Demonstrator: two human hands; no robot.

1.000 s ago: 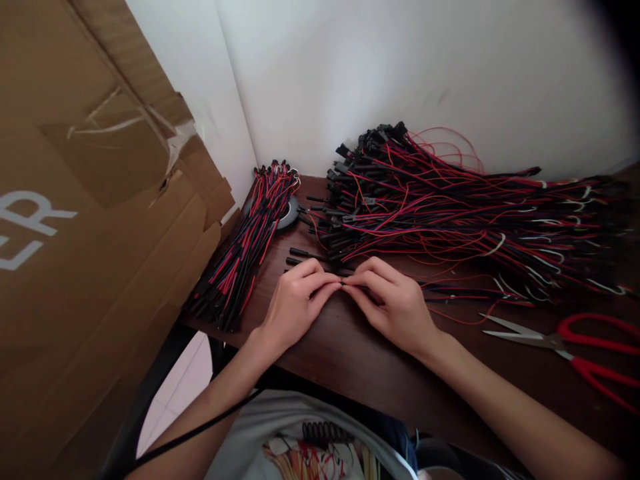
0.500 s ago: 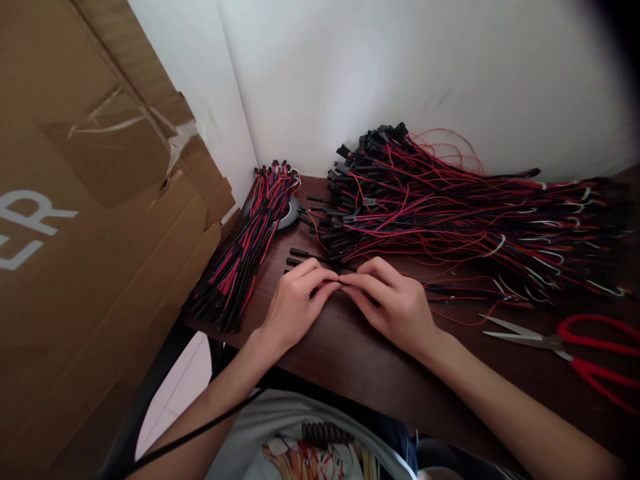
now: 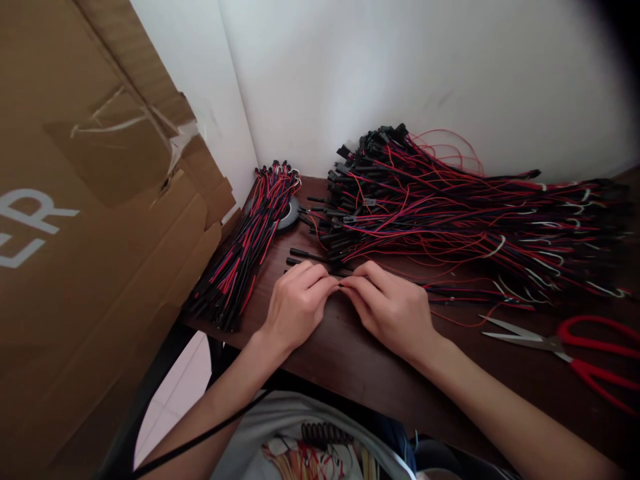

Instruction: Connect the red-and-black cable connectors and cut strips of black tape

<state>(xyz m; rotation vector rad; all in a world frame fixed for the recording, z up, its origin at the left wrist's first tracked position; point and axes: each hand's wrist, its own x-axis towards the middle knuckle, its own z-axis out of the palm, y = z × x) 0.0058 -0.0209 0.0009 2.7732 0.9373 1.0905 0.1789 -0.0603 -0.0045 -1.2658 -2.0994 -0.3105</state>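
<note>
My left hand [image 3: 300,303] and my right hand [image 3: 393,308] meet fingertip to fingertip over the front of the table. Both are closed in a pinch on a thin black wire [image 3: 341,286], of which only a short bit shows between the fingers. Just behind my hands lie a few wires with black connector ends [image 3: 305,253]. To the right, red and black wires [image 3: 465,293] stretch along the table beyond my right hand; whether they join the pinched wire is hidden.
A large pile of red and black connector wires [image 3: 425,207] lies along the wall. Left of it are a smaller bundle [image 3: 250,247] and a roll of black tape [image 3: 289,217]. Red-handled scissors [image 3: 553,343] lie partly open at right. A cardboard box [image 3: 100,267] stands at left.
My left fingers have curled in more, and both pinches have dropped slightly toward me. The wires and scissors on the table stay put.
</note>
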